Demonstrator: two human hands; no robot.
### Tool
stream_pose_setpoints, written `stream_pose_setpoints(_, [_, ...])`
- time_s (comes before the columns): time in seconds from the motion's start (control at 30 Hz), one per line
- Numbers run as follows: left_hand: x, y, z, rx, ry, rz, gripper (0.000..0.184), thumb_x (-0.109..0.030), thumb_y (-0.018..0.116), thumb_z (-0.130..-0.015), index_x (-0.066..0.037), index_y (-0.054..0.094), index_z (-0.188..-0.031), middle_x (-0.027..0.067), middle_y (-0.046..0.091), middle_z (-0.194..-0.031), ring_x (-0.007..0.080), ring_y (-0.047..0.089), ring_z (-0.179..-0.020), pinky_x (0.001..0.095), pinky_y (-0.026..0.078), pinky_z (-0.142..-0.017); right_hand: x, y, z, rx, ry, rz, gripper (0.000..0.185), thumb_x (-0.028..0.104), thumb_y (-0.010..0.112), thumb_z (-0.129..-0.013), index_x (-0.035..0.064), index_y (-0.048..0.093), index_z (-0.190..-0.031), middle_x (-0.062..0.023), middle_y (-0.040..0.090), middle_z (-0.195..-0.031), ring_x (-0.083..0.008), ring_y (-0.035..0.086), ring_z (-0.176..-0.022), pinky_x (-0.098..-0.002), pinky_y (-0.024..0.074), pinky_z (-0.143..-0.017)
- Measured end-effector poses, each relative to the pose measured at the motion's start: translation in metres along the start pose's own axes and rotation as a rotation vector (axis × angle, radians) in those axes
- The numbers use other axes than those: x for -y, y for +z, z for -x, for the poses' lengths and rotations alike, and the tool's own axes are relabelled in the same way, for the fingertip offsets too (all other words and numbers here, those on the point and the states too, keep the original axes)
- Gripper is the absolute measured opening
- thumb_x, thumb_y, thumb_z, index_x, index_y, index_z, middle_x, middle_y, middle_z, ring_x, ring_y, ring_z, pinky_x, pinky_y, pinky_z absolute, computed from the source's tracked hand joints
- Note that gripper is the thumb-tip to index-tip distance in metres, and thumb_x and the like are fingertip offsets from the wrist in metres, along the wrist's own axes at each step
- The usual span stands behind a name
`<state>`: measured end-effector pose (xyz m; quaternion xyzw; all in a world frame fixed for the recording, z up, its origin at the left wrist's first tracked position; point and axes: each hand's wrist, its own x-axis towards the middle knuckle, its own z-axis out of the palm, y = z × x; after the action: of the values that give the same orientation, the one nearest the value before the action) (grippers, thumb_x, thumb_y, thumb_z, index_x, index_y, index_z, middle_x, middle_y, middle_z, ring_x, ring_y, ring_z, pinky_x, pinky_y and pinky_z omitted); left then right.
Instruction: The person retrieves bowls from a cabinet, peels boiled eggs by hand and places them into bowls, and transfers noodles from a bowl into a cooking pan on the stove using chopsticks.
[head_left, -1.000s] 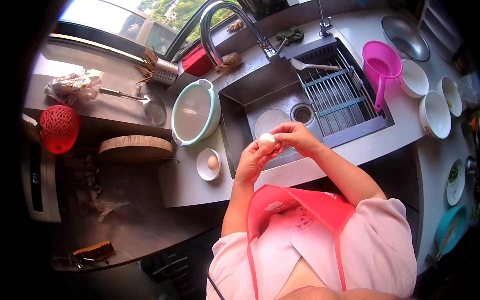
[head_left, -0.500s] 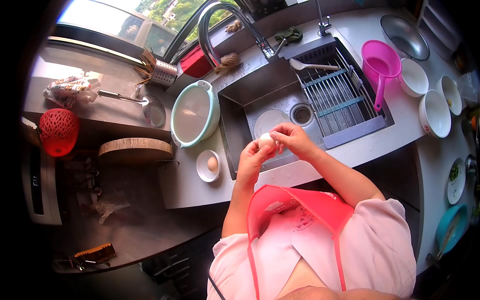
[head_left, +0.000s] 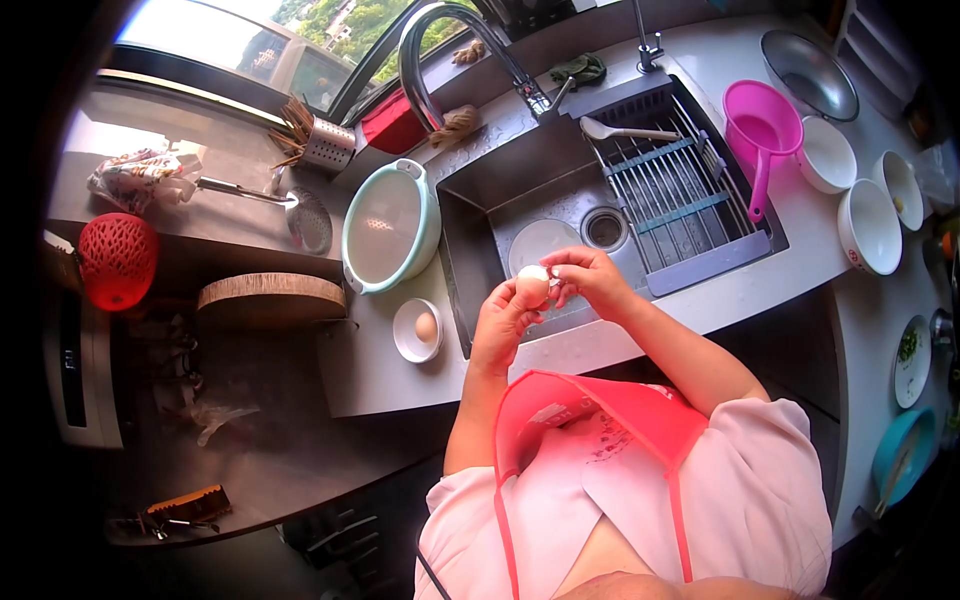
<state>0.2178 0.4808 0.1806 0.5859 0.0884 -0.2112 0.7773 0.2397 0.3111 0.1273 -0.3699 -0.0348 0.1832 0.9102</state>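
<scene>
Over the front of the sink, my left hand (head_left: 503,322) holds an egg (head_left: 533,284) in its closed fingers. The egg's upper side looks white and smooth, its lower side more tan. Against its right side, my right hand (head_left: 590,278) is closed in a pinch on a small pale piece of eggshell (head_left: 554,281). Below the hands, a round whitish plate or lid (head_left: 540,243) lies in the sink (head_left: 478,260). Left of the sink, a small white bowl (head_left: 405,343) contains another brown egg (head_left: 426,327).
A green-rimmed strainer basket (head_left: 362,282) stands left of the sink under the curved faucet (head_left: 408,65). A drying rack (head_left: 690,235) with a white spoon (head_left: 625,132) spans the sink's right side. Beyond are a pink dipper (head_left: 765,125) and several white bowls (head_left: 870,235).
My right fingers have pulled slightly away from the egg, with a small pale piece now showing between them. More of the egg's white surface is exposed to view.
</scene>
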Motion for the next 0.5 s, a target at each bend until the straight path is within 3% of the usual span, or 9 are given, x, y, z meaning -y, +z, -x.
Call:
stream_pose_setpoints(0.17, [-0.0004, -0.002, 0.0006, 0.027, -0.027, -0.037, 0.034, -0.021, 0.06, -0.085, 0.002, 0.051, -0.108, 0.008, 0.06, -0.093, 0.0124, 0.057, -0.075, 0.0209, 0.046, -0.062, 0.0003, 0.0056, 0.0007, -0.012, -0.08, 0.237, 0.02, 0.013, 0.056, -0.085, -0.0025, 0.06, -0.097, -0.0075, 0.061, -0.078, -0.011, 0.058, -0.063, -0.0233, 0.0483, -0.051])
stream_pose_setpoints(0.33, [0.0012, -0.0039, 0.0, 0.045, -0.051, -0.063, 0.036, -0.024, 0.058, -0.086, 0.001, 0.05, -0.11, 0.0086, 0.06, -0.094, 0.0135, 0.058, -0.075, 0.0219, 0.047, -0.064, -0.0049, 0.0014, 0.0009, -0.061, -0.05, 0.209, 0.017, 0.013, 0.056, -0.085, -0.0022, 0.059, -0.093, -0.0072, 0.06, -0.075, -0.0114, 0.058, -0.061, -0.0229, 0.0473, -0.049])
stream_pose_setpoints(0.5, [0.0025, -0.003, 0.0001, 0.117, -0.052, 0.113, 0.038, -0.025, 0.057, -0.086, 0.002, 0.049, -0.112, 0.0085, 0.06, -0.095, 0.0132, 0.058, -0.077, 0.0211, 0.047, -0.063, -0.0061, -0.0021, 0.0005, -0.09, 0.054, 0.072, 0.015, 0.011, 0.055, -0.085, -0.0019, 0.057, -0.092, -0.0078, 0.059, -0.074, -0.0133, 0.059, -0.062, -0.0247, 0.0496, -0.05])
